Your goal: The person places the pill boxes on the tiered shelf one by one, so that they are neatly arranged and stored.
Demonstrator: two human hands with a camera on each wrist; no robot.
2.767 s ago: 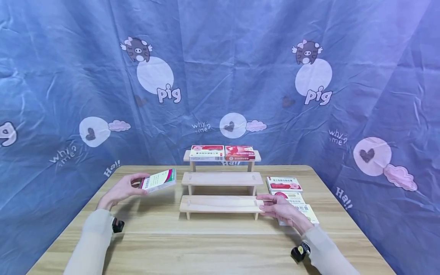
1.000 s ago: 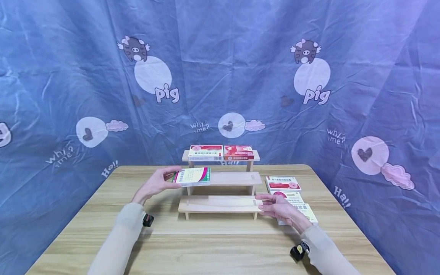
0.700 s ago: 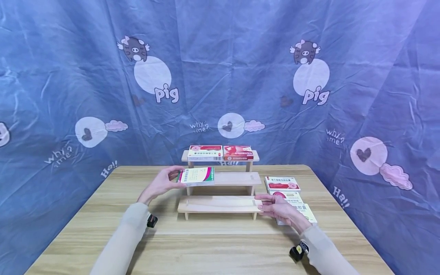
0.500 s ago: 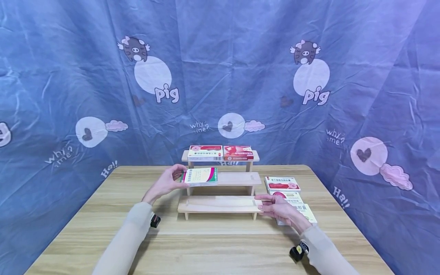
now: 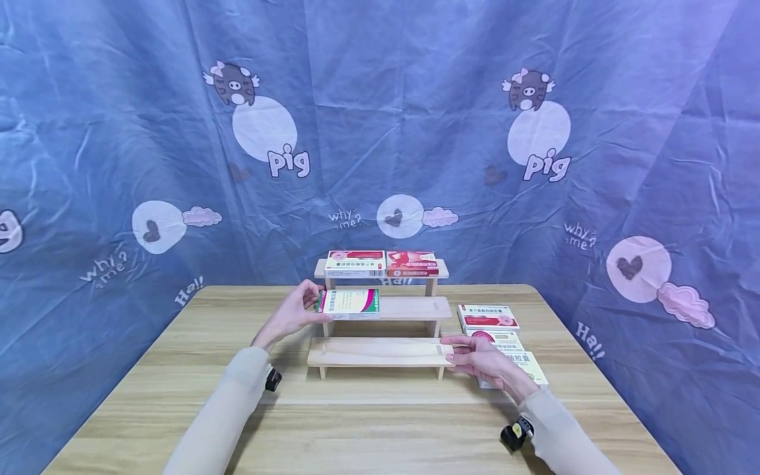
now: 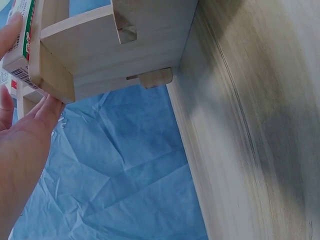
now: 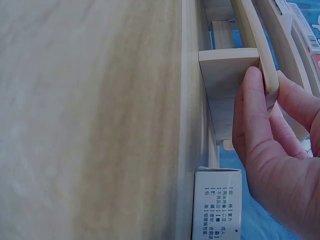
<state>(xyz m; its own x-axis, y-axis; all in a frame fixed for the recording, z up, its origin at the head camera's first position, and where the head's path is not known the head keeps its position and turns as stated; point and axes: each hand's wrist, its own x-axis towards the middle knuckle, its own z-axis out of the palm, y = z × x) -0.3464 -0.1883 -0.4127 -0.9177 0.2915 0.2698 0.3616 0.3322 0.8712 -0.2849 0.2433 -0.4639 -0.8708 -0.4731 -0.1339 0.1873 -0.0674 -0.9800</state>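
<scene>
A white medicine box with green and magenta ends lies flat along the left part of the middle step of a three-step wooden display stand. My left hand holds the box by its left end, thumb toward the front. In the left wrist view, its fingertips meet the end of the wooden step below the box. At the lowest step's right end, my right hand pinches the board. The right wrist view has the fingers of that hand under the board and the thumb over it.
Two medicine boxes, one white and red and one red, sit side by side on the top step. Several more boxes lie in a column on the table, right of the stand, partly behind my right hand. A blue curtain hangs behind.
My left hand has carried the medicine box rightward from above the table's left side onto the middle step, sliding slightly further right lately. My right hand stays on the lowest step.
</scene>
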